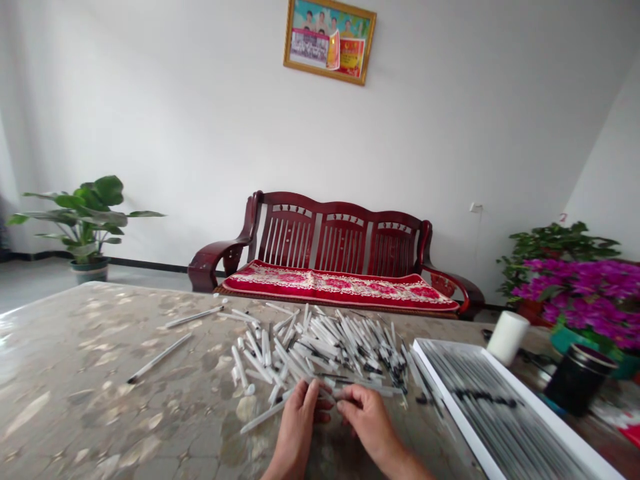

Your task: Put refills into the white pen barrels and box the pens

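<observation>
Both of my hands meet at the near edge of a marble table (90,373). My left hand (296,427) and my right hand (367,417) have their fingers curled together around a thin pen part held between them; I cannot make out exactly what it is. Just beyond my fingers lies a heap of white pen barrels and caps (325,347), some with black tips. A finished white pen (159,359) lies alone to the left, and another (194,317) lies farther back.
A white tray (505,413) filled with rows of pens sits at the right. Behind it stand a white cup (507,337), a black jar (577,379) and purple flowers (590,293). A red wooden bench (335,267) and a potted plant (85,223) are beyond the table.
</observation>
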Available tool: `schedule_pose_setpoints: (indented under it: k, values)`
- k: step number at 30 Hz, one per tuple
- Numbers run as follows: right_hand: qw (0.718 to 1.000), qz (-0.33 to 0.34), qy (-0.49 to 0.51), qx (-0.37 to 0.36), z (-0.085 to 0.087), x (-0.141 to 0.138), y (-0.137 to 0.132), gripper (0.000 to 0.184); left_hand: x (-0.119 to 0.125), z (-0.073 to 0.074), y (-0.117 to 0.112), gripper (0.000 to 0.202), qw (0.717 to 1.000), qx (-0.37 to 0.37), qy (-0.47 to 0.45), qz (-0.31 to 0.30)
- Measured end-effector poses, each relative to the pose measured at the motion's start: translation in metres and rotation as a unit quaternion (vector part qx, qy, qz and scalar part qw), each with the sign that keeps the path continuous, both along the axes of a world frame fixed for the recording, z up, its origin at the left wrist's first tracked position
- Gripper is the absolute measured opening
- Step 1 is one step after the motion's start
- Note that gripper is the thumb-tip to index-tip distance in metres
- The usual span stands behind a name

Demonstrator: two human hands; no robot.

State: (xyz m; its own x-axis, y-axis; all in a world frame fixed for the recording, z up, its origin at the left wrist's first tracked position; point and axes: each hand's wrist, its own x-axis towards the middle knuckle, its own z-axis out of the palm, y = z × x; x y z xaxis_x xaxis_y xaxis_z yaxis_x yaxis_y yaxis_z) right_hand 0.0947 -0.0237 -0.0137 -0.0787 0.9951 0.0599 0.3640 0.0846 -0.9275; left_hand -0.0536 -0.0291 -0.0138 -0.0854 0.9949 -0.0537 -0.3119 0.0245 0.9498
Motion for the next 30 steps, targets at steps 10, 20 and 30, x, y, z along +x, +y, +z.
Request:
schedule_pose_setpoints:
  k: [10,20,30]
  values:
    - [0.93,-0.178,-0.312,0.08,0.019,0.085,0.061,0.028,0.002,-0.002,0.001,0.064,0.997,0.012,0.073,-0.03]
    - [0.894,-0.223,-0.387,0.046,0.021,0.088,0.062,0.033,-0.004,0.002,-0.001,0.06,0.992,0.034,0.119,-0.028]
    - [0.962,-0.169,-0.143,0.162,0.028,0.076,0.015,0.036,-0.017,-0.004,0.007,0.045,0.98,0.078,0.166,0.072]
